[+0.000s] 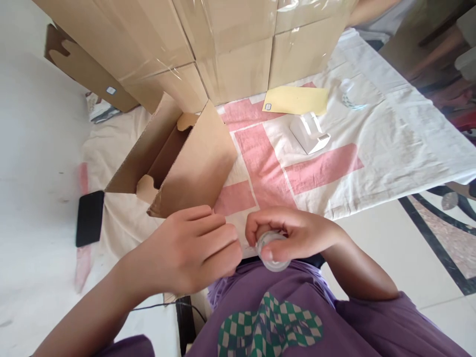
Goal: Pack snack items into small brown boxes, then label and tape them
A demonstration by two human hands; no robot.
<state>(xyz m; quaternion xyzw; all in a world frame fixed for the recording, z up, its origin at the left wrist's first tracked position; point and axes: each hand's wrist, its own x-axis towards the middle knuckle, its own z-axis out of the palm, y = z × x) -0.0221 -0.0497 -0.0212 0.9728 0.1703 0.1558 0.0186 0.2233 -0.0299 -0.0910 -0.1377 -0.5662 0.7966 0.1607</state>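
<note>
My right hand (293,233) is curled around a roll of clear tape (274,263), just above my lap at the table's near edge. The thumb lies across the roll's upper face. Close beside it on the left, my left hand (201,248) is closed with its knuckles up. Its fingertips are hidden, so what they may pinch does not show. Beyond the left hand stands an open cardboard box (197,158). A white tape dispenser (309,133) sits on the cloth farther off, with no roll visible in it.
Large taped cartons (234,64) line the back of the table. Before them lies a yellow card (297,100), with a clear ring-shaped item (351,95) to its right. A black phone (89,218) lies at the left by the wall. Another person's arm (374,11) shows at top right.
</note>
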